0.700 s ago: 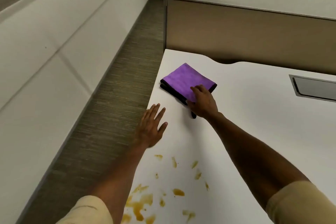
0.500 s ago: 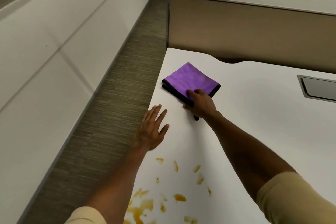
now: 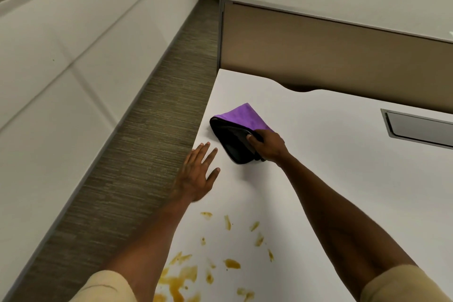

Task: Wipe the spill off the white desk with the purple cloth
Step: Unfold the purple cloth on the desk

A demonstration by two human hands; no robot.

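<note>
- The white desk (image 3: pixel 331 154) fills the right and lower part of the head view; its left edge runs beside a strip of grey-brown carpet (image 3: pixel 157 115).
- The purple cloth (image 3: pixel 241 117) sits near the desk's left edge, about midway up the visible surface. It is folded, and its near side is tipped up off the desk so that the black underside (image 3: pixel 230 141) faces the camera, while the purple face slopes away behind it.
- The right hand (image 3: pixel 268 146) grips the cloth at its near right corner, fingers curled round the edge with the thumb on the black side.
- The left hand (image 3: pixel 198 174) lies flat by the desk's left edge, just beside the cloth but not touching it, fingers straight and slightly spread, holding nothing (whether the palm fully presses the surface I cannot tell).
- The spill (image 3: pixel 181 277) is a scatter of amber-brown blotches and streaks on the desk nearer the camera than both hands, thickest towards the bottom of the view between the two forearms, with smaller drops reaching up towards the left hand.
- Both arms come in from the bottom, each in a short pale beige sleeve (image 3: pixel 105 287).
- Set into the desk at far right is a grey rectangular hatch (image 3: pixel 421 127), well apart from the cloth.
- A tan partition panel (image 3: pixel 331 56) stands along the desk's far edge, with a white wall behind it.
</note>
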